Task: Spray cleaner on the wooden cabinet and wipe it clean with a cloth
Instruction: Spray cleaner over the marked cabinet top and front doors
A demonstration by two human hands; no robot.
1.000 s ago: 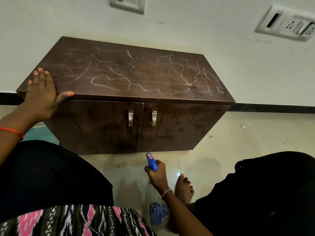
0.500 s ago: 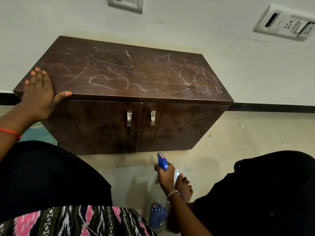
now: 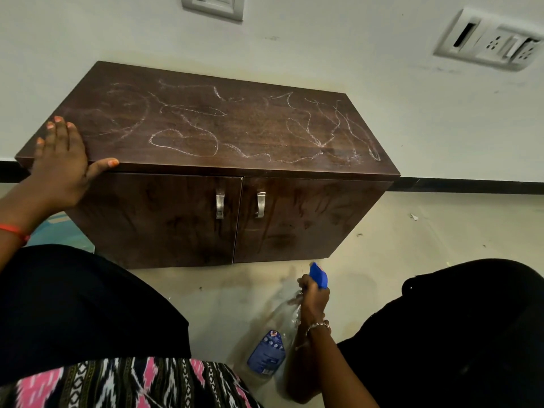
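Spray bottle (image 3: 273, 343) neck hidden by right hand (image 3: 313, 301); label unreadable.

Over the last second the right hand (image 3: 314, 301), gripping the neck of the clear spray bottle (image 3: 272, 340), has carried its blue trigger head (image 3: 318, 275) rightward along the floor, now covering the foot seen earlier.

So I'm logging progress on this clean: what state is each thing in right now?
cabinet top: covered in white scribbles, unwiped
cabinet doors: both shut
spray bottle: gripped at the neck, low by the floor
right hand: closed on the spray bottle
left hand: flat on the cabinet's left corner
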